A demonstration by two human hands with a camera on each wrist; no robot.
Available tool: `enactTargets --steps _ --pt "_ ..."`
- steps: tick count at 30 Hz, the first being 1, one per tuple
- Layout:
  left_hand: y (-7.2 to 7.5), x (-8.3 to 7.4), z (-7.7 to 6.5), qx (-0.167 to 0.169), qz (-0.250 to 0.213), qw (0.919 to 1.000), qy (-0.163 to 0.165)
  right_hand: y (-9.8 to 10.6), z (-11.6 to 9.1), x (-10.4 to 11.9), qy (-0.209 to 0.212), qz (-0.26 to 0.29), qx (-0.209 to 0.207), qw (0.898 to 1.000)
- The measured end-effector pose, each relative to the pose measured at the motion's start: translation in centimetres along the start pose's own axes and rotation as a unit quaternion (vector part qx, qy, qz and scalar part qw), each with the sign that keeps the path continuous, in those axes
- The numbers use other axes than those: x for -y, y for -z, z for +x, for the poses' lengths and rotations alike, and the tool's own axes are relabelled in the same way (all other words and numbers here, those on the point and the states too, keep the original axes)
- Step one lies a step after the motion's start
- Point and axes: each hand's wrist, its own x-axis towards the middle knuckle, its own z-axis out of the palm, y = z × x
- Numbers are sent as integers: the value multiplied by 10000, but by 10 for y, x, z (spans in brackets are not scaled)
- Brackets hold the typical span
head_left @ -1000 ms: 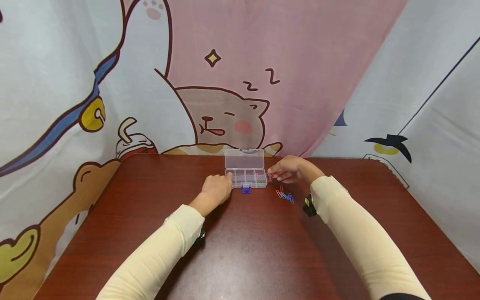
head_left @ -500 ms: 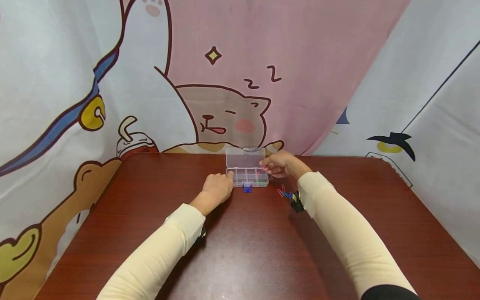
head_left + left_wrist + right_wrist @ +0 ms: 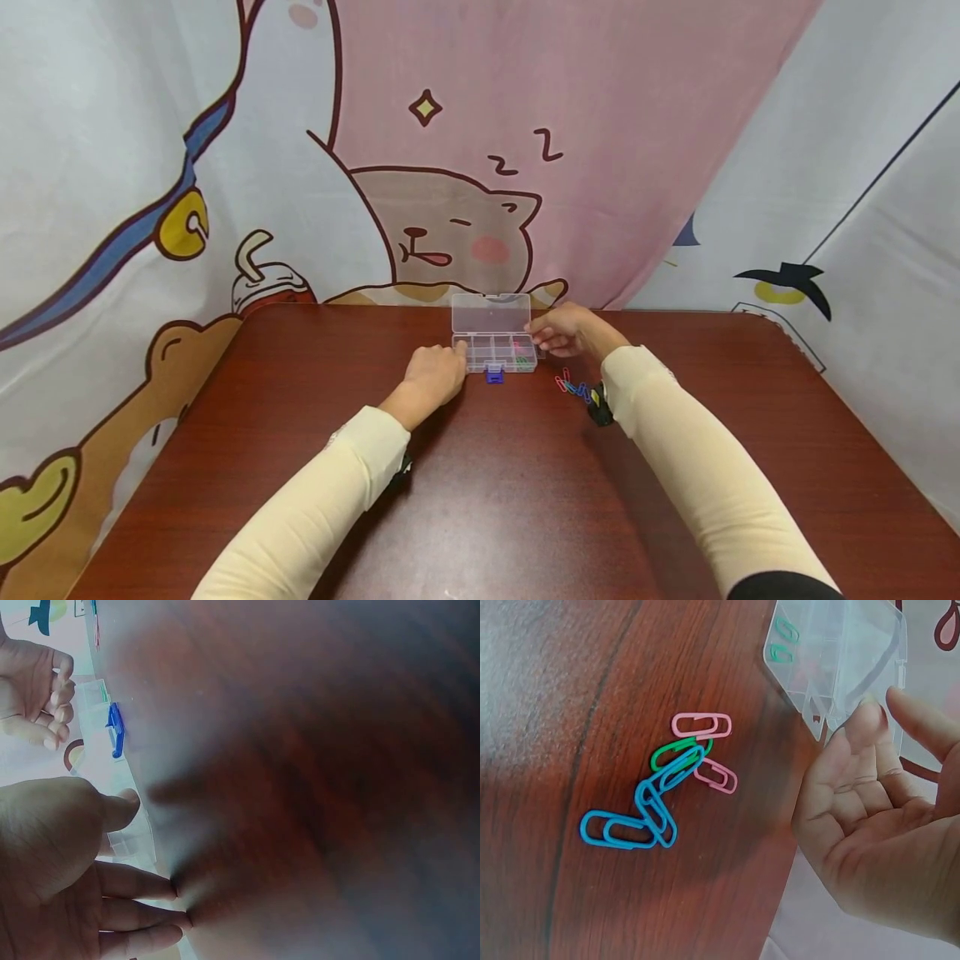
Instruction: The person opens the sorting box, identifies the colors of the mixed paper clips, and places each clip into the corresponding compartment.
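A clear plastic compartment box [image 3: 480,354] stands with its lid [image 3: 491,313] raised at the back. My left hand [image 3: 431,379] holds its left end, thumb towards the box and other fingertips down at the table in the left wrist view. My right hand [image 3: 566,329] hovers at the box's right end, fingers loosely bent; thumb and index stand apart with nothing visible between. Green paper clips [image 3: 786,630] lie in the front right compartment, and pink shows behind them. Loose on the table are two pink paper clips [image 3: 702,724], a green paper clip [image 3: 660,755] and three blue paper clips [image 3: 619,830].
The box's blue latch [image 3: 494,374] hangs down at the front. Brown wooden tabletop [image 3: 495,500] lies under everything. A printed cartoon curtain [image 3: 600,150] rises behind the table's far edge.
My right hand moved left to the right-hand compartments with a pink paper clip and let it go, then drew slightly back right. The left hand stayed at the box.
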Motion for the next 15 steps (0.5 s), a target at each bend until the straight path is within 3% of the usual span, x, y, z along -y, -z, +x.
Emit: enactTargets --steps 15 --pt "1 0 -1 -74 -40 10000 -7 13 -1 -11 -166 -87 -4 9998"
